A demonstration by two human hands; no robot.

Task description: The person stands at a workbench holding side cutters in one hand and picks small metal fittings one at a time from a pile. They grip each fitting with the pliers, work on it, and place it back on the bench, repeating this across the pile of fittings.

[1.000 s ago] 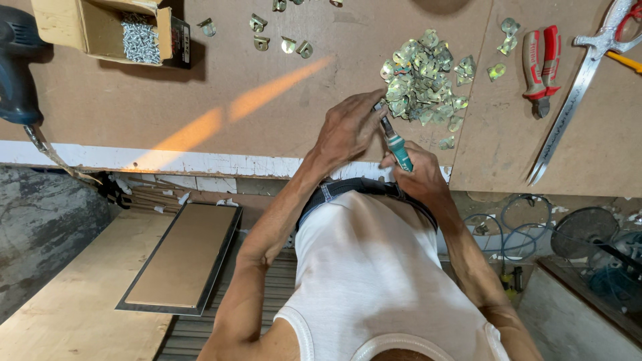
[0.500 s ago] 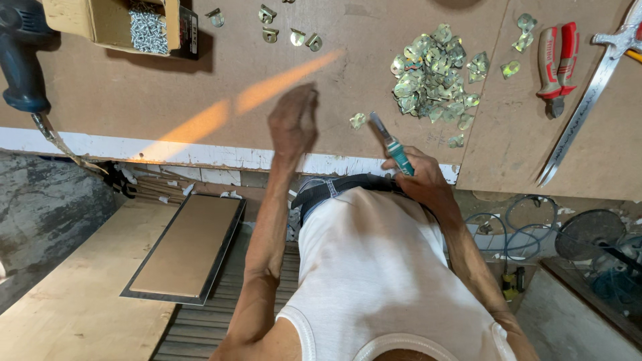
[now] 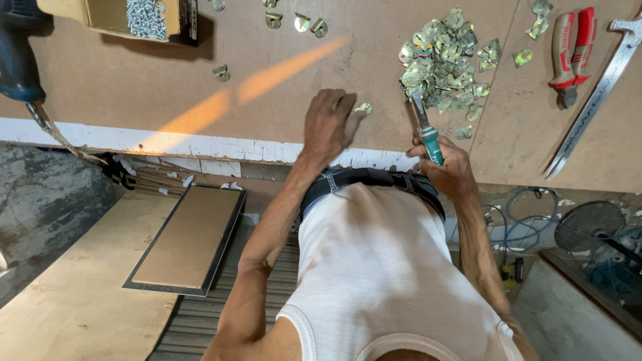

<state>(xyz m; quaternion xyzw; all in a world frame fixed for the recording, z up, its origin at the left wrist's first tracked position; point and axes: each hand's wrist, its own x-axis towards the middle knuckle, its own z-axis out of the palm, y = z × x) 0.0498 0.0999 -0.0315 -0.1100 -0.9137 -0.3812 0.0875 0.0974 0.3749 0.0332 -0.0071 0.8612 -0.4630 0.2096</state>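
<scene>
A cardboard box point(image 3: 110, 17) of silvery screws point(image 3: 148, 16) sits at the board's point(image 3: 281, 107) far left corner. The left hand point(image 3: 329, 124), fingers loosely curled, pinches a small brass clip point(image 3: 363, 107). The right hand point(image 3: 447, 167) grips a teal-handled screwdriver point(image 3: 425, 127), its tip at the shiny clip pile point(image 3: 445, 63). Red pliers point(image 3: 574, 50) lie nearby.

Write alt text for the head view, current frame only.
Looking down at a brown board, a person's left hand pinches a small brass clip while the right hand grips a teal-handled tool pointing into a pile of brass clips. Red-handled pliers, a metal blade and a cardboard box of screws lie farther off.
</scene>
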